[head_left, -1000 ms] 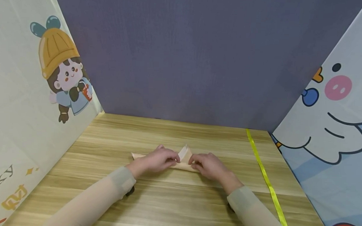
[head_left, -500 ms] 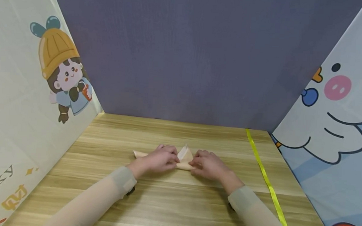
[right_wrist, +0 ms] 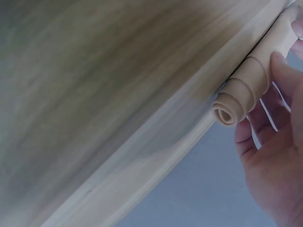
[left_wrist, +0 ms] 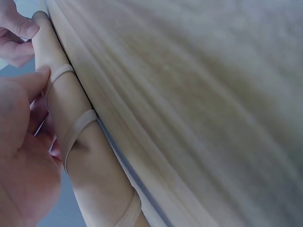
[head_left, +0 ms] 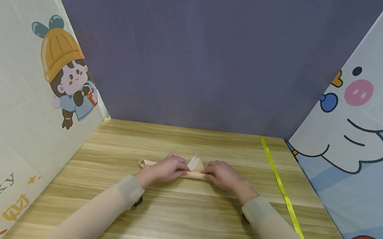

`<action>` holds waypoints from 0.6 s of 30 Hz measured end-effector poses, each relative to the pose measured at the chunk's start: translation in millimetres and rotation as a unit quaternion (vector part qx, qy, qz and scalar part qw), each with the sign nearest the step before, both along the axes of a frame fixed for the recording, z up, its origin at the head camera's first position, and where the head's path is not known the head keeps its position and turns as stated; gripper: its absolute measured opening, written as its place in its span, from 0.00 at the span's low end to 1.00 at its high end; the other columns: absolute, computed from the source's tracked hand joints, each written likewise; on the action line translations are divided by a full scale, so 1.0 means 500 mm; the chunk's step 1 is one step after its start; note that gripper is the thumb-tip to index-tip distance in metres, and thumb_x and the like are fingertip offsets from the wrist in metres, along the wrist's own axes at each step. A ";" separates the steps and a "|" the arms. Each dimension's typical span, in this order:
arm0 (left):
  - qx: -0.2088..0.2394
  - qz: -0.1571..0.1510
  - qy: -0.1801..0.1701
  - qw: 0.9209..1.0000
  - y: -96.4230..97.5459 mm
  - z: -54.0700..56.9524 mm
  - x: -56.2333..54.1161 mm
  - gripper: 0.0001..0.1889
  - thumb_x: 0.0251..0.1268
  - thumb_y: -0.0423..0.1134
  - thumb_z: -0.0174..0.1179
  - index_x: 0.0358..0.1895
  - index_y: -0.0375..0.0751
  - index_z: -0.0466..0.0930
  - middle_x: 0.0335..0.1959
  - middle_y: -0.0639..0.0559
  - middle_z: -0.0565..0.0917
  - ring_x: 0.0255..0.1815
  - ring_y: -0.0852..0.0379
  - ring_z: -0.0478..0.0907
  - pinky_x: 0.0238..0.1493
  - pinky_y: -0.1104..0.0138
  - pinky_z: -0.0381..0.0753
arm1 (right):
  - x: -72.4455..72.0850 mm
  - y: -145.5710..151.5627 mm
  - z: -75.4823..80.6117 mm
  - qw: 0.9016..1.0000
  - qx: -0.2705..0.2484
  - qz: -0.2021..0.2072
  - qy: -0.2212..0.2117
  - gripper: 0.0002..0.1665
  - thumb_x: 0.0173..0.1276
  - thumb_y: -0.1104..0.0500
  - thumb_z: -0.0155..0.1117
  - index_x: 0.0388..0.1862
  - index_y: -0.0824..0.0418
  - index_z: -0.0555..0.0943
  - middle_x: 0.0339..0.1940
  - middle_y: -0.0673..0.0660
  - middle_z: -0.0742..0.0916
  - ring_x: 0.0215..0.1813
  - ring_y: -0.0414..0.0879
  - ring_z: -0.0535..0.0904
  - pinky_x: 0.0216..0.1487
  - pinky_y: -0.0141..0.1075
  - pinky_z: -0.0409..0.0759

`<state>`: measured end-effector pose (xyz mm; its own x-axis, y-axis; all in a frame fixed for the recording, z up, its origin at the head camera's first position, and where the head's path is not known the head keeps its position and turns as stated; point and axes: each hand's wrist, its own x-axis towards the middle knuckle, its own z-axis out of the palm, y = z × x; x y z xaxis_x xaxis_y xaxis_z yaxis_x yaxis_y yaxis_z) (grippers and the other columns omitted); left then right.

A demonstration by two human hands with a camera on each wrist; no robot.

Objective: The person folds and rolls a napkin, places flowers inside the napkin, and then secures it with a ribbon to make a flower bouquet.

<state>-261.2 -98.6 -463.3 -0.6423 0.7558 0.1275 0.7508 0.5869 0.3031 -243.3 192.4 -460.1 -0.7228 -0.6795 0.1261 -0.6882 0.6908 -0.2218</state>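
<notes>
A beige cloth-like sheet (head_left: 193,175) lies rolled into a narrow tube across the table, with a pointed, pale-edged flap standing out on its far side between the hands. My left hand (head_left: 166,168) holds the tube left of the flap, thumb on the near side. To the right of the flap, my right hand (head_left: 223,175) grips it in the same way. Slanted overlapping edges wind round the roll (left_wrist: 90,146) in the left wrist view. A spiral end of the roll (right_wrist: 229,111) shows beside the right hand (right_wrist: 279,156) in the right wrist view.
A yellow tape strip (head_left: 279,182) runs along the right side of the wood-grain table (head_left: 188,211). Behind stands a dark grey-blue panel (head_left: 193,63). Printed cartoon panels, the left panel (head_left: 15,74) and the right panel (head_left: 377,140), flank the table.
The right fingers shift slightly along the roll and now lie flatter, showing more of its near edge. The roll's left end now looks curled into a round tube. The left hand has barely moved.
</notes>
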 end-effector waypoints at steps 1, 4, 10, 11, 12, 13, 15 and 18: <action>0.004 0.002 -0.008 1.000 0.000 -0.001 -0.001 0.10 0.81 0.44 0.67 0.57 0.51 0.93 0.50 0.59 0.92 0.50 0.62 0.85 0.56 0.61 0.68 | 0.001 0.000 0.001 1.000 -0.002 -0.005 -0.007 0.11 0.81 0.55 0.71 0.56 0.53 0.93 0.47 0.49 0.91 0.48 0.45 0.87 0.54 0.46 0.87; 0.016 0.007 -0.032 0.999 0.001 -0.003 -0.003 0.11 0.82 0.42 0.66 0.60 0.52 0.90 0.45 0.61 0.92 0.44 0.66 0.84 0.55 0.61 0.66 | 0.001 -0.002 0.003 0.999 -0.015 -0.017 -0.026 0.11 0.81 0.56 0.70 0.57 0.54 0.90 0.47 0.50 0.93 0.48 0.46 0.89 0.54 0.47 0.88; 0.036 0.007 -0.041 0.998 0.003 -0.006 -0.005 0.09 0.82 0.41 0.65 0.58 0.54 0.87 0.40 0.63 0.92 0.38 0.70 0.81 0.55 0.61 0.64 | -0.002 -0.004 0.003 0.999 -0.042 -0.002 -0.024 0.09 0.80 0.60 0.71 0.54 0.49 0.84 0.38 0.49 0.93 0.38 0.41 0.88 0.42 0.40 0.86; 0.038 0.008 -0.040 0.998 0.003 -0.005 -0.004 0.09 0.82 0.41 0.65 0.57 0.54 0.88 0.42 0.63 0.92 0.39 0.70 0.82 0.55 0.61 0.64 | -0.002 -0.003 0.002 0.999 -0.041 -0.001 -0.020 0.08 0.80 0.60 0.71 0.53 0.49 0.85 0.39 0.49 0.94 0.38 0.42 0.89 0.42 0.40 0.87; 0.037 0.009 -0.039 0.998 0.004 -0.005 -0.004 0.09 0.82 0.40 0.65 0.57 0.54 0.89 0.45 0.62 0.93 0.41 0.69 0.83 0.55 0.60 0.64 | -0.002 -0.003 0.002 0.999 -0.041 0.001 -0.016 0.07 0.80 0.60 0.71 0.51 0.49 0.86 0.41 0.49 0.94 0.40 0.42 0.90 0.43 0.40 0.87; 0.035 0.012 -0.036 0.999 0.004 -0.005 -0.005 0.09 0.82 0.40 0.65 0.57 0.54 0.90 0.47 0.62 0.93 0.43 0.67 0.84 0.55 0.60 0.65 | -0.002 -0.003 0.000 0.999 -0.039 0.001 -0.010 0.06 0.80 0.60 0.71 0.50 0.49 0.87 0.42 0.49 0.95 0.42 0.43 0.90 0.45 0.41 0.88; 0.028 0.016 -0.031 0.999 0.004 -0.007 -0.007 0.09 0.82 0.40 0.65 0.56 0.54 0.91 0.51 0.61 0.92 0.47 0.66 0.85 0.58 0.58 0.67 | -0.003 -0.004 -0.001 0.999 -0.033 0.001 0.002 0.05 0.79 0.60 0.71 0.49 0.49 0.89 0.45 0.48 0.95 0.46 0.45 0.91 0.51 0.44 0.89; 0.009 0.022 -0.025 0.999 0.003 -0.009 -0.008 0.10 0.82 0.41 0.65 0.57 0.54 0.93 0.52 0.60 0.91 0.51 0.63 0.84 0.60 0.56 0.68 | -0.003 -0.005 -0.002 1.000 -0.016 -0.007 0.012 0.04 0.80 0.57 0.71 0.48 0.49 0.91 0.45 0.47 0.93 0.47 0.46 0.90 0.55 0.47 0.88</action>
